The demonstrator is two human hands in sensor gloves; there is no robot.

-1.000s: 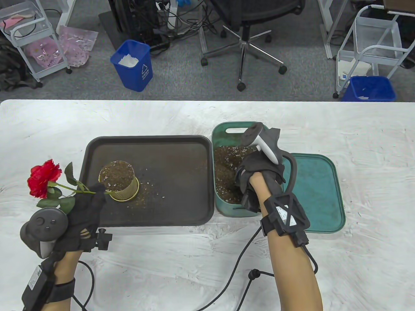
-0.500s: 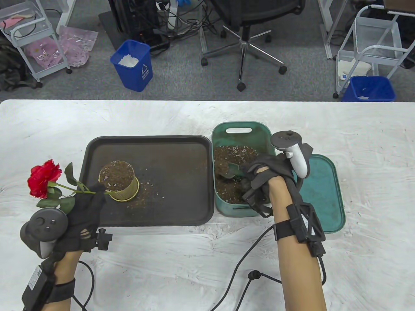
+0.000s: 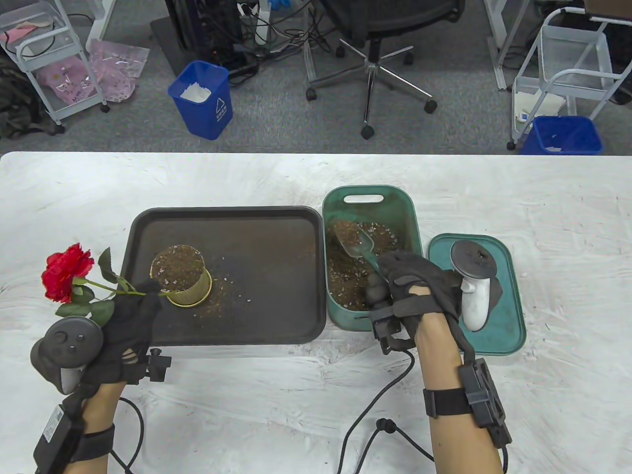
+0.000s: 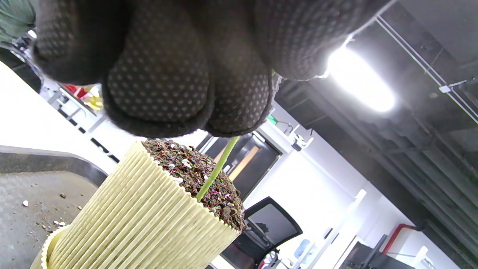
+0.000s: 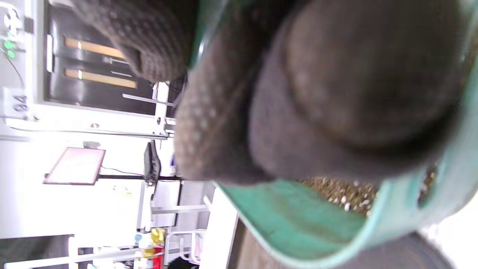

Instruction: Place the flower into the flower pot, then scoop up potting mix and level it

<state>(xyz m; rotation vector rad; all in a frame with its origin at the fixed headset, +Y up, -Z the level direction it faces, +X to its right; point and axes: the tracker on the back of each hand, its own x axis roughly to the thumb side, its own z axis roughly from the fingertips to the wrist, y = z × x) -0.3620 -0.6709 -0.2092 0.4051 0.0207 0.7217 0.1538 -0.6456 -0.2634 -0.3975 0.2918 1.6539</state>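
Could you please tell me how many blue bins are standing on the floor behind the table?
2. One blue bin stands on the floor beyond the table's left half; the other blue bin sits at the far right, by a white cart. Others may be hidden.

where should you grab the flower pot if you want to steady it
Wrap the ribbed side wall of the flower pot from the near-right side. That side looks free, while the left hand holds the flower stem on the near-left. The pot leans and is heaped with potting mix, so a grip on the rim from above would likely spill it.
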